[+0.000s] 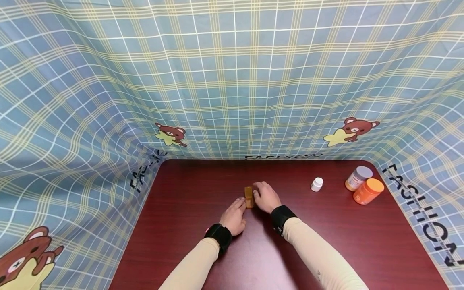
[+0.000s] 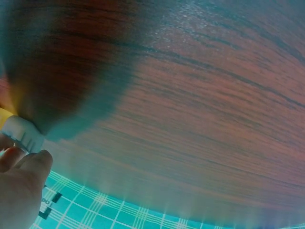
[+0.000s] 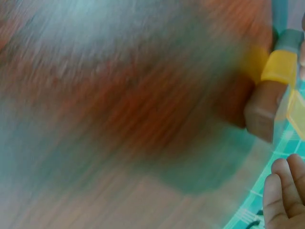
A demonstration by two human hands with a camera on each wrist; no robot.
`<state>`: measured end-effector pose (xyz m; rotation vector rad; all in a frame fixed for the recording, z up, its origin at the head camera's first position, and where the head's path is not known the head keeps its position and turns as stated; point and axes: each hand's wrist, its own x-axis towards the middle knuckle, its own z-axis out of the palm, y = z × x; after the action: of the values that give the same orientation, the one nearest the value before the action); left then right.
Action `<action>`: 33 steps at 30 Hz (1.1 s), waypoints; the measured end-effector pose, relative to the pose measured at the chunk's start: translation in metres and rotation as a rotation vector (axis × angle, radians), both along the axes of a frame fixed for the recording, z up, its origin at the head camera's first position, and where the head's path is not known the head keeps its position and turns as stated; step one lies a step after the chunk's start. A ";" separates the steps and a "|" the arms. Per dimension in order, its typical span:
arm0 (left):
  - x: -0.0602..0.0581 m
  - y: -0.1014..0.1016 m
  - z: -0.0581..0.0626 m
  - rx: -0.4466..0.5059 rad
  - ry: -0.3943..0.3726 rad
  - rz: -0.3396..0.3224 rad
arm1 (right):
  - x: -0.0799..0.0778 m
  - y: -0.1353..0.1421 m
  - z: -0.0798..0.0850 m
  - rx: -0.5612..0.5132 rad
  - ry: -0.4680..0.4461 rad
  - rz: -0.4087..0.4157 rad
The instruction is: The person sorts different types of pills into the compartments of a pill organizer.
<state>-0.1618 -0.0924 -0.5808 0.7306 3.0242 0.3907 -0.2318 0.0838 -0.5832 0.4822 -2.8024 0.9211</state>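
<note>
A small amber pill box rests on the dark red table between both hands, its see-through flap raised. The right wrist view shows brown, yellow and greyish sections on the box, with a yellowish flap sticking out. At its left side, the left hand touches it with fairly straight fingertips; the thumb lies apart from it. Just right of the box is the right hand, fingers extended and nothing held. In the left wrist view the left fingers meet the box's pale ribbed end.
A small white bottle stands to the right on the table. Beyond it, by the right edge, are a grey-lidded jar and an orange jar. Checked cloth hangs behind and along the sides.
</note>
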 end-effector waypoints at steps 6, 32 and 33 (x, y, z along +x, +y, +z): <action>-0.001 0.003 0.001 0.009 -0.001 -0.019 | -0.003 0.021 0.009 -0.026 0.033 -0.023; 0.005 0.009 0.000 0.353 0.059 0.124 | 0.002 0.206 0.105 -0.204 0.256 -0.360; 0.007 0.009 -0.001 0.349 0.058 0.123 | 0.005 0.214 0.106 -0.203 0.257 -0.377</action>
<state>-0.1547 -0.0829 -0.5818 0.5737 3.1001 0.9333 -0.2272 0.2983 -0.4769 0.0348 -2.4169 0.9643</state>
